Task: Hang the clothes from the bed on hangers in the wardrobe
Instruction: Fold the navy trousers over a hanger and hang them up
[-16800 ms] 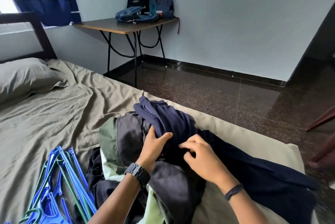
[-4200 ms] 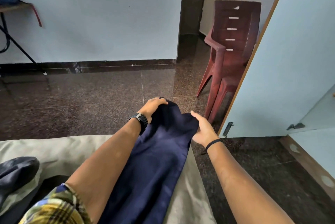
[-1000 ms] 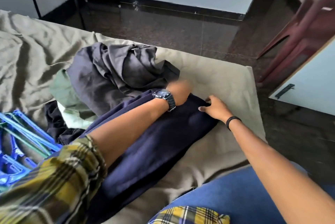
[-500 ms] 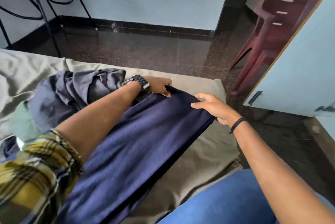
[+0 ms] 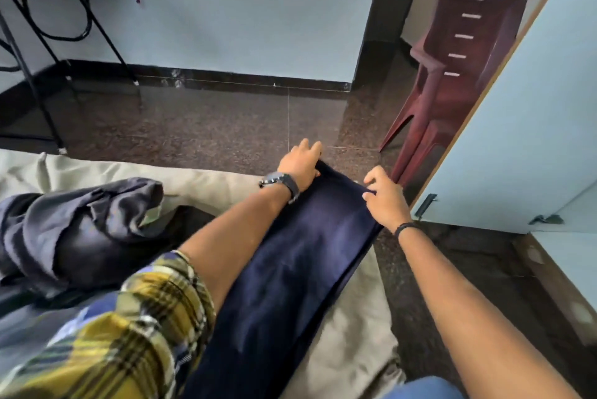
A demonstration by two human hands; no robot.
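A long navy garment (image 5: 290,269) lies stretched along the bed (image 5: 349,334), its far end reaching past the bed's corner over the floor. My left hand (image 5: 302,161), with a watch on the wrist, grips that far end at its left corner. My right hand (image 5: 384,195) pinches the same end at its right corner. A crumpled grey garment (image 5: 87,221) lies heaped on the bed to the left. The light blue wardrobe door (image 5: 523,127) stands open at the right. No hanger shows in this view.
A dark red plastic chair (image 5: 452,75) stands behind the wardrobe door. A wooden table on black metal legs (image 5: 48,33) is at the far left by the wall. Dark polished floor (image 5: 210,127) lies between the bed and the wall.
Both hands have pulled the navy garment's end further out, past the bed's corner, so it lies straighter. My view has lifted toward the wall and chair.
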